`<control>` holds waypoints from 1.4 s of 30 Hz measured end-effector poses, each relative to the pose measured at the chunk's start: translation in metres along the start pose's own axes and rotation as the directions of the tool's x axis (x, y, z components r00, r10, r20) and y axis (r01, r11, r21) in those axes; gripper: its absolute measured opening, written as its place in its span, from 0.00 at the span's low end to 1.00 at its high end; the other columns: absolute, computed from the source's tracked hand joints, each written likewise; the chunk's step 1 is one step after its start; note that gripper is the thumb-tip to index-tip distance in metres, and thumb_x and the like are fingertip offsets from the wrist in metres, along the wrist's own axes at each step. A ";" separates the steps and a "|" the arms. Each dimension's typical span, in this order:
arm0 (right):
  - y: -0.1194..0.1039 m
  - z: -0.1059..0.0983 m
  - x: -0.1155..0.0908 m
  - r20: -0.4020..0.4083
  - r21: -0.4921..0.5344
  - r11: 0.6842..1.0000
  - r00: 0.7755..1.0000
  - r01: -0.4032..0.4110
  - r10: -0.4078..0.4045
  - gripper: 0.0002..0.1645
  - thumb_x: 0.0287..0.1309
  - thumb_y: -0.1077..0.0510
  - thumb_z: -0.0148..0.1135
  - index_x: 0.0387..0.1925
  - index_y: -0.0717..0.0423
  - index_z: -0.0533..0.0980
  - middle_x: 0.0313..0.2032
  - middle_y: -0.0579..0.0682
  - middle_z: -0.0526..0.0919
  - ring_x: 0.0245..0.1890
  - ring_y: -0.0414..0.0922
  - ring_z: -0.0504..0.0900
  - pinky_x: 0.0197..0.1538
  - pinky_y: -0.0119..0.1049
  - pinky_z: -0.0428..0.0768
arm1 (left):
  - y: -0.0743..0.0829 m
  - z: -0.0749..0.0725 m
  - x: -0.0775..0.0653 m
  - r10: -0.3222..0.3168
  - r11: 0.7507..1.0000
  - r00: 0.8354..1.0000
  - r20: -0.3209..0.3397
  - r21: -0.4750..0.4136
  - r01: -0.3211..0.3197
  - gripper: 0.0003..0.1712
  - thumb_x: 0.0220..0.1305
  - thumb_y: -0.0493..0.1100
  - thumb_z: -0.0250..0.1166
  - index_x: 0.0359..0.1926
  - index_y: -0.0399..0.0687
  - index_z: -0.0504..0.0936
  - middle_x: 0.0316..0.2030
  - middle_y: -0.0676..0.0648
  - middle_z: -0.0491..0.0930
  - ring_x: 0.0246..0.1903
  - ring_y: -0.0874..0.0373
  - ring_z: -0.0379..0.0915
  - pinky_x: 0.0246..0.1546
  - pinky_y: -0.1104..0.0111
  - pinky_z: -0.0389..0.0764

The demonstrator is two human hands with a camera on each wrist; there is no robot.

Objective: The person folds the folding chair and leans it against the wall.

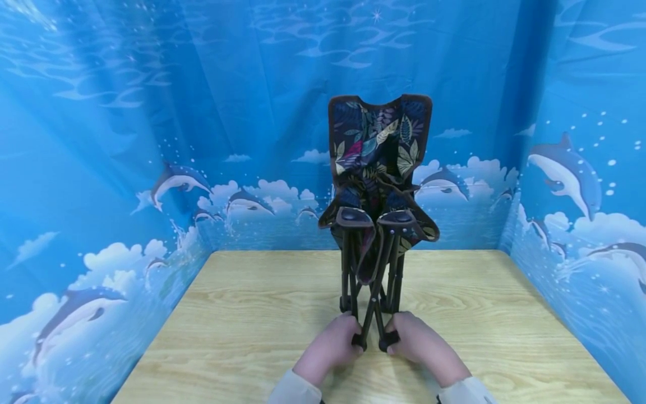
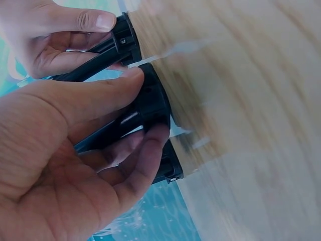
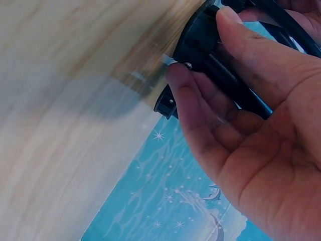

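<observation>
A partly folded camping chair (image 1: 373, 140) with dark leaf-patterned fabric stands upright on the wooden table. Its black legs cross low down and sit close together. My left hand (image 1: 335, 342) grips the near left leg by its black plastic foot (image 2: 153, 98), thumb on one side and fingers curled on the other. Opposite it, my right hand (image 1: 416, 343) holds the near right foot (image 3: 198, 40) in the same way. The two feet are a small gap apart. Farther back, the rear legs (image 1: 396, 286) stand on the table, untouched by either hand.
The light wood table (image 1: 252, 314) spreads to both sides of the chair. Blue curtains (image 1: 242, 112) printed with dolphins, clouds and waves hang behind the table and along its left and right edges.
</observation>
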State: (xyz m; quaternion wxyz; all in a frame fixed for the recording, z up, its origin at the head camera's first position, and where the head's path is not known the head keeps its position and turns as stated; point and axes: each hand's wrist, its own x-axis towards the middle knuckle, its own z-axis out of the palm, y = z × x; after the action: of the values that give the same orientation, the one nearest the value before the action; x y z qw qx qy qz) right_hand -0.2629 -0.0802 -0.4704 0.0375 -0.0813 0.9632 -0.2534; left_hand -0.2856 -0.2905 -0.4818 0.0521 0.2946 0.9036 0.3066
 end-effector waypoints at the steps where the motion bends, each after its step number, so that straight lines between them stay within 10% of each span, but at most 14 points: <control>1: 0.000 0.000 0.001 0.001 0.000 1.000 1.000 -0.004 0.004 0.16 0.42 0.66 0.83 0.36 0.58 0.87 0.42 0.54 0.90 0.45 0.53 0.88 0.56 0.56 0.85 | 0.000 0.000 0.000 -0.004 1.000 1.000 0.001 -0.005 0.004 0.08 0.53 0.33 0.78 0.32 0.46 0.88 0.34 0.54 0.77 0.33 0.64 0.72 0.42 0.67 0.82; 42: 0.002 -0.003 0.017 0.004 -0.038 0.999 1.000 -0.023 0.023 0.15 0.43 0.64 0.84 0.35 0.55 0.88 0.41 0.51 0.91 0.45 0.51 0.88 0.57 0.54 0.84 | -0.007 0.000 0.018 -0.029 0.999 0.999 -0.012 -0.016 0.029 0.11 0.51 0.31 0.79 0.34 0.43 0.86 0.36 0.52 0.79 0.35 0.60 0.76 0.46 0.64 0.84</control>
State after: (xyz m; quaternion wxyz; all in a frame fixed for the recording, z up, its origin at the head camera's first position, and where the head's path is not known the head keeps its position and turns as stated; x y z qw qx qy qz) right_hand -0.2802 -0.0796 -0.4692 0.0409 -0.0715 0.9686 -0.2347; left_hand -0.3035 -0.2850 -0.4843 0.0532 0.2790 0.9056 0.3149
